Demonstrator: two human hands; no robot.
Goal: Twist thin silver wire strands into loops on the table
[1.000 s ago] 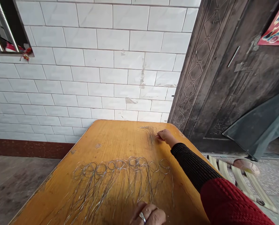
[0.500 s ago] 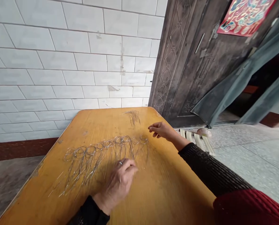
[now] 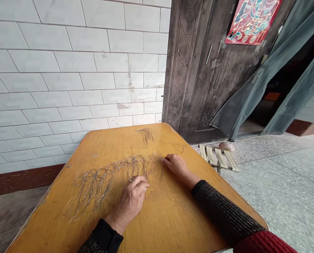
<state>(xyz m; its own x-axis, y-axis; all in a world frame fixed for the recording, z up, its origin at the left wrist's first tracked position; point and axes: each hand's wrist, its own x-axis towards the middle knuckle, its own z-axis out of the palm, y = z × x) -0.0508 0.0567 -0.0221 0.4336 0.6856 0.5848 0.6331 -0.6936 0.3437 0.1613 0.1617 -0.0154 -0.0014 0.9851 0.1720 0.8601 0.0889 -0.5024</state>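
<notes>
Across the table (image 3: 172,218): we've got looped wires (image 3: 119,164) in a row, apparently done.
Far end: our loose wires (image 3: 145,133) lie apart, seemingly left.
Right hand (image 3: 176,164): fingers narrow at the row's right end, grip unclear.
Left hand (image 3: 132,196): fingers curled near the row; we can't tell if they're holding anything.

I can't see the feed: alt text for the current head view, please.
A person's right hand reaches to the right end of a row of thin looped wires on a yellow-brown wooden table; the left hand is near their trailing ends. A bunch of loose wires lies near the far edge, before a white tiled wall and dark carved door.
</notes>
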